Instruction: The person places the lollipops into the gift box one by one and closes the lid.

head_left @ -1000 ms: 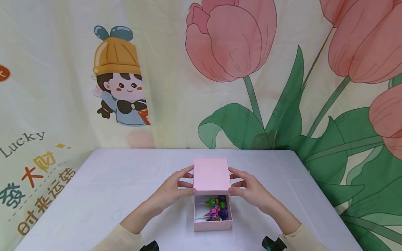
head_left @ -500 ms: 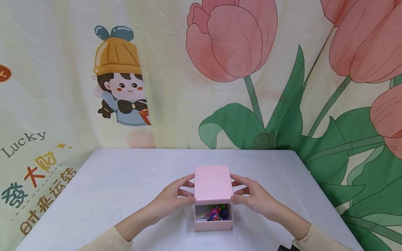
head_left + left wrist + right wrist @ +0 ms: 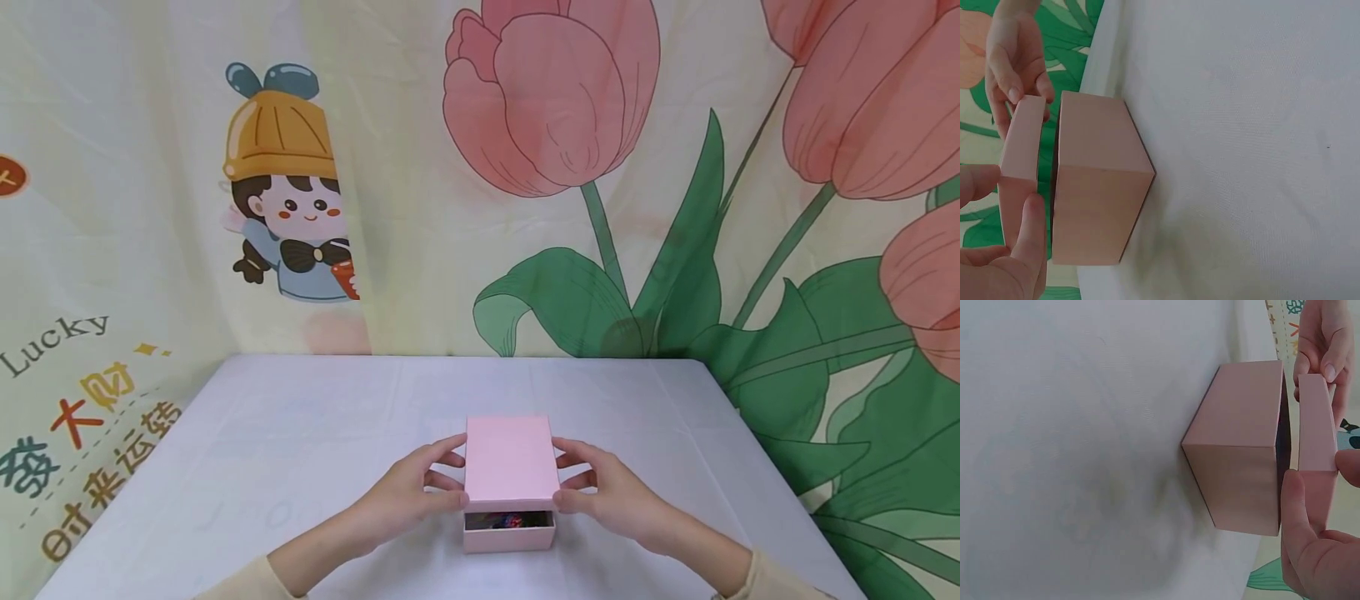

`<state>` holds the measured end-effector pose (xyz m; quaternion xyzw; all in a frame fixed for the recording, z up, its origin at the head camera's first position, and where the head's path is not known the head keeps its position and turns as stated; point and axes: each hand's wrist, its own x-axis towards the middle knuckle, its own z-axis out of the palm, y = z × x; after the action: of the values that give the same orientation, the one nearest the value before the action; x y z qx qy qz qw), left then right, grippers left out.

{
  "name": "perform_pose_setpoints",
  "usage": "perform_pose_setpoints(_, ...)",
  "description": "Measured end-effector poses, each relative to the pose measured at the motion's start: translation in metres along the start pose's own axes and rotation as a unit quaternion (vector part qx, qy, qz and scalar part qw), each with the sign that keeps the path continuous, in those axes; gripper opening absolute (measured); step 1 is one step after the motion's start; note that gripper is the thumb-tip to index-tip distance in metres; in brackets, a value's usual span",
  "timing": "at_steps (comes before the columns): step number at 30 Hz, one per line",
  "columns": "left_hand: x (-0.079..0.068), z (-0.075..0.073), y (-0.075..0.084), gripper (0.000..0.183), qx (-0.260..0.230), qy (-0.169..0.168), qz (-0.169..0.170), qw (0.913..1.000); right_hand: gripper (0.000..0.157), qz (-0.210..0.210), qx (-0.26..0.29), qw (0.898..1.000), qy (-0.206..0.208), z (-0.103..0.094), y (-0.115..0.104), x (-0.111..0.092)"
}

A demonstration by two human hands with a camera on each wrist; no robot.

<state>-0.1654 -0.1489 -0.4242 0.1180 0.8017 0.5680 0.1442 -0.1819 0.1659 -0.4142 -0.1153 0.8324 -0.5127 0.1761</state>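
Note:
A pink box lid (image 3: 512, 460) is held level just above a pink box base (image 3: 509, 541) that stands on the table. My left hand (image 3: 408, 493) grips the lid's left side, thumb at the near corner and fingers along the edge. On the opposite side my right hand (image 3: 617, 498) holds it the same way. Through the narrow gap at the front, a little of the colourful wrapped candies (image 3: 513, 521) shows inside; the lid hides the rest. Both wrist views show the lid (image 3: 1022, 140) apart from the base (image 3: 1235, 406).
A white cloth covers the table (image 3: 300, 433). Behind it hangs a printed backdrop (image 3: 420, 167) with tulips and a cartoon figure. The table's far edge meets the backdrop.
Both hands have brought the lid down and nearer, so it covers more of the base. The candies, plainly visible before, are now mostly hidden. The base has stayed put.

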Motion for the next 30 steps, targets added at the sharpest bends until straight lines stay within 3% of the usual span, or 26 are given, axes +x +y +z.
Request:
perform_pose_setpoints(8, -0.004, 0.001, -0.006, 0.084, -0.004, -0.009, 0.003, 0.9999, 0.075, -0.007, 0.041, 0.999, -0.026, 0.004, 0.006, -0.003)
perform_pose_setpoints(30, -0.011, 0.002, -0.014, 0.083, -0.014, -0.015, -0.011, 0.9997, 0.074, -0.001, 0.034, 0.999, -0.033, 0.009, 0.016, -0.004)
